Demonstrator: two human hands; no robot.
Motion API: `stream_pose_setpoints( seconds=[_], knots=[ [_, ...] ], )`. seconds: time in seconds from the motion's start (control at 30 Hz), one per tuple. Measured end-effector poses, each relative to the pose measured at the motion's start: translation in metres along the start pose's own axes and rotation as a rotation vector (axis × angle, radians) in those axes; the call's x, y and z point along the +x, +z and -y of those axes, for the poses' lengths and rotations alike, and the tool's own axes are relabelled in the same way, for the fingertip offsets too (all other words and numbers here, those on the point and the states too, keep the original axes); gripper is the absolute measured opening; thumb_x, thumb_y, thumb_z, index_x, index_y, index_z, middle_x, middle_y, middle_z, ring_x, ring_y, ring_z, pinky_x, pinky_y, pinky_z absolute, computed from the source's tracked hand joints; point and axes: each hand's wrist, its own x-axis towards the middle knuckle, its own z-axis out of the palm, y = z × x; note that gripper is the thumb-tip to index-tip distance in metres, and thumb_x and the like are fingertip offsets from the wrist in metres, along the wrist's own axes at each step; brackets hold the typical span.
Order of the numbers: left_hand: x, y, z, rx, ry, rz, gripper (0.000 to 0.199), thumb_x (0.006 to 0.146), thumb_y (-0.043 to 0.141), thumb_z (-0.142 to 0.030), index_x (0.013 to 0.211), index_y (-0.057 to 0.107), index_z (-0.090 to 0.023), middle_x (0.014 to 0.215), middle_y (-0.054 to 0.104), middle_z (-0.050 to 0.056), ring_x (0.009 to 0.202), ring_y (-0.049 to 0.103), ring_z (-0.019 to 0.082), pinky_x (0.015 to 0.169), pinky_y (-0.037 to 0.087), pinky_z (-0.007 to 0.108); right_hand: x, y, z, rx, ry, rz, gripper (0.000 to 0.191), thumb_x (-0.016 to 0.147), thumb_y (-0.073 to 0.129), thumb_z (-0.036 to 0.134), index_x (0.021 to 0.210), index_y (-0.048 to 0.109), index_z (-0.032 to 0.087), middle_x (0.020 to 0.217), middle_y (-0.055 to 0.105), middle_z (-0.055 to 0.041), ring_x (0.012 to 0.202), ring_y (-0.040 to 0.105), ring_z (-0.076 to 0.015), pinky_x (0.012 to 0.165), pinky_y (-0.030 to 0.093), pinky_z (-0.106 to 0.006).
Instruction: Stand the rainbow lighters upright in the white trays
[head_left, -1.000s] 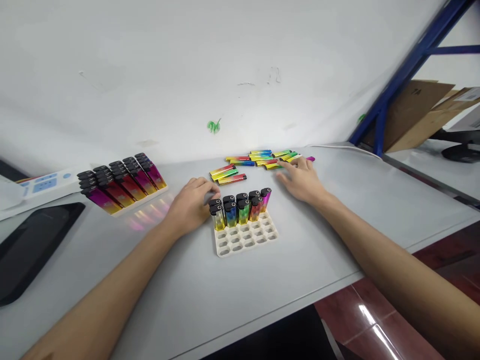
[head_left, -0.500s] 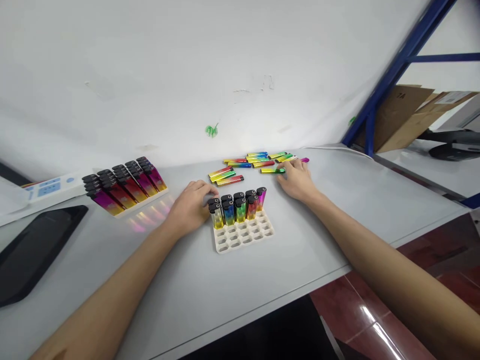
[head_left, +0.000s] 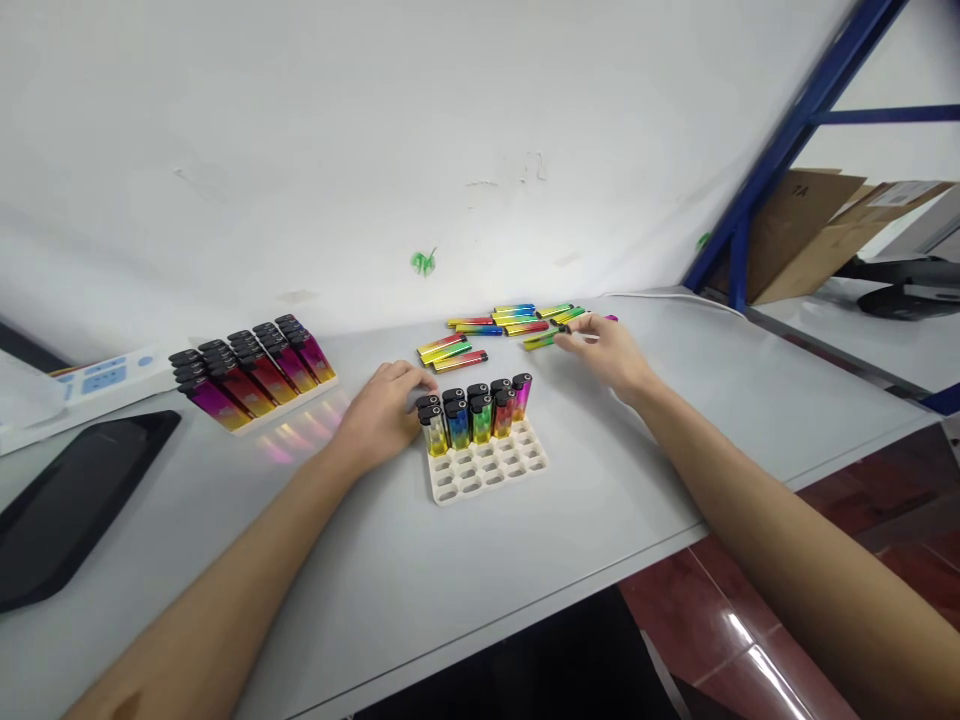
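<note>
A white lighter tray (head_left: 487, 480) with rows of slots sits in front of me. Its far rows hold upright lighters (head_left: 481, 418) with black tops and coloured see-through bodies. At the tray's left far corner, my left hand (head_left: 384, 412) is closed against it, with curled fingers partly hidden behind the lighters. My right hand (head_left: 606, 352) pinches the black end of a yellow-green lighter (head_left: 540, 341), whose body points left just above the table. Several more lighters lie loose behind it, among them a red and yellow one (head_left: 460, 361).
To the left stands a second tray full of purple, red and yellow lighters (head_left: 255, 380). Nearby are a black phone-like device (head_left: 79, 505) and a white power strip (head_left: 105, 380). A white wall rises behind the table; a blue frame (head_left: 739, 240) and cardboard boxes (head_left: 810, 230) are at right.
My right hand has taken hold of the yellow-green lighter and lifted its black end, drawing slightly right and towards me. My left hand and the tray have stayed in place.
</note>
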Motion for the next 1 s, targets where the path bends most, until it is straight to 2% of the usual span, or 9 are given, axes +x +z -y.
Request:
stream_pose_setpoints(
  seconds=[0.13, 0.23, 0.33, 0.5, 0.6, 0.67, 0.73, 0.83, 1.0],
  knots=[
    [0.0, 0.0, 0.0, 0.005, -0.008, 0.005, 0.026, 0.075, 0.058, -0.014, 0.1, 0.065, -0.021, 0.107, 0.065, 0.007, 0.107, 0.056, 0.028, 0.091, 0.048, 0.042, -0.008, 0.002, 0.015, 0.523, 0.09, 0.065, 0.035, 0.08, 0.072, 0.048, 0.093, 0.05, 0.025, 0.078, 0.064, 0.0017, 0.066, 0.06, -0.0153, 0.065, 0.049, -0.031],
    [0.0, -0.001, -0.001, 0.006, -0.01, 0.006, 0.025, 0.075, 0.058, -0.015, 0.098, 0.065, -0.021, 0.107, 0.065, 0.007, 0.107, 0.056, 0.028, 0.092, 0.048, 0.042, -0.016, 0.01, 0.023, 0.559, 0.195, 0.189, 0.036, 0.083, 0.069, 0.056, 0.096, 0.052, 0.027, 0.06, 0.045, 0.0083, 0.042, 0.033, -0.0081, 0.042, 0.027, -0.022],
    [0.0, -0.001, -0.001, 0.003, -0.005, 0.005, 0.024, 0.075, 0.057, -0.015, 0.098, 0.064, -0.021, 0.107, 0.065, 0.008, 0.107, 0.056, 0.028, 0.092, 0.048, 0.042, -0.021, 0.015, 0.027, 0.535, 0.284, 0.305, 0.04, 0.089, 0.058, 0.062, 0.088, 0.058, 0.022, 0.06, 0.037, 0.0065, 0.042, 0.022, -0.0065, 0.039, 0.018, -0.022],
    [0.001, 0.001, 0.0, 0.012, -0.014, 0.01, 0.027, 0.075, 0.058, -0.015, 0.1, 0.065, -0.021, 0.106, 0.064, 0.007, 0.106, 0.056, 0.028, 0.091, 0.047, 0.042, -0.023, 0.009, 0.035, 0.628, 0.251, 0.314, 0.036, 0.085, 0.069, 0.055, 0.088, 0.051, 0.024, 0.072, 0.048, 0.0041, 0.05, 0.037, -0.0078, 0.042, 0.028, -0.021],
    [0.001, 0.001, -0.001, 0.016, -0.021, 0.01, 0.027, 0.074, 0.058, -0.015, 0.1, 0.065, -0.021, 0.106, 0.064, 0.007, 0.106, 0.056, 0.028, 0.09, 0.047, 0.041, -0.026, 0.009, 0.039, 0.684, 0.239, 0.375, 0.043, 0.081, 0.074, 0.057, 0.089, 0.044, 0.028, 0.061, 0.039, 0.0097, 0.044, 0.022, -0.0065, 0.041, 0.016, -0.019],
    [0.001, 0.0, -0.001, 0.013, -0.019, 0.011, 0.027, 0.074, 0.058, -0.016, 0.1, 0.065, -0.021, 0.106, 0.064, 0.007, 0.107, 0.056, 0.028, 0.09, 0.047, 0.041, -0.029, 0.012, 0.04, 0.681, 0.264, 0.41, 0.044, 0.084, 0.066, 0.063, 0.082, 0.044, 0.026, 0.053, 0.023, 0.0115, 0.044, 0.01, -0.0067, 0.041, 0.01, -0.021],
    [0.0, 0.0, -0.001, 0.008, -0.011, 0.011, 0.026, 0.075, 0.059, -0.017, 0.099, 0.064, -0.021, 0.106, 0.064, 0.008, 0.106, 0.056, 0.028, 0.091, 0.047, 0.042, -0.03, 0.017, 0.039, 0.65, 0.295, 0.414, 0.05, 0.088, 0.055, 0.069, 0.07, 0.041, 0.024, 0.051, 0.016, 0.011, 0.044, 0.007, -0.007, 0.041, 0.008, -0.023],
    [0.0, 0.0, 0.0, 0.0, 0.008, 0.009, 0.024, 0.075, 0.06, -0.018, 0.099, 0.064, -0.022, 0.106, 0.064, 0.007, 0.105, 0.056, 0.028, 0.09, 0.048, 0.042, -0.032, 0.022, 0.039, 0.614, 0.32, 0.392, 0.055, 0.091, 0.046, 0.066, 0.06, 0.031, 0.024, 0.049, 0.016, 0.0091, 0.044, 0.007, -0.0074, 0.041, 0.008, -0.025],
    [0.0, -0.001, -0.001, 0.004, -0.001, 0.009, 0.026, 0.075, 0.059, -0.017, 0.099, 0.064, -0.021, 0.106, 0.064, 0.008, 0.106, 0.056, 0.028, 0.09, 0.048, 0.042, -0.035, 0.022, 0.044, 0.661, 0.307, 0.364, 0.05, 0.095, 0.04, 0.055, 0.056, 0.031, 0.024, 0.047, 0.017, 0.0078, 0.044, 0.006, -0.0086, 0.041, 0.007, -0.025]
  ],
)
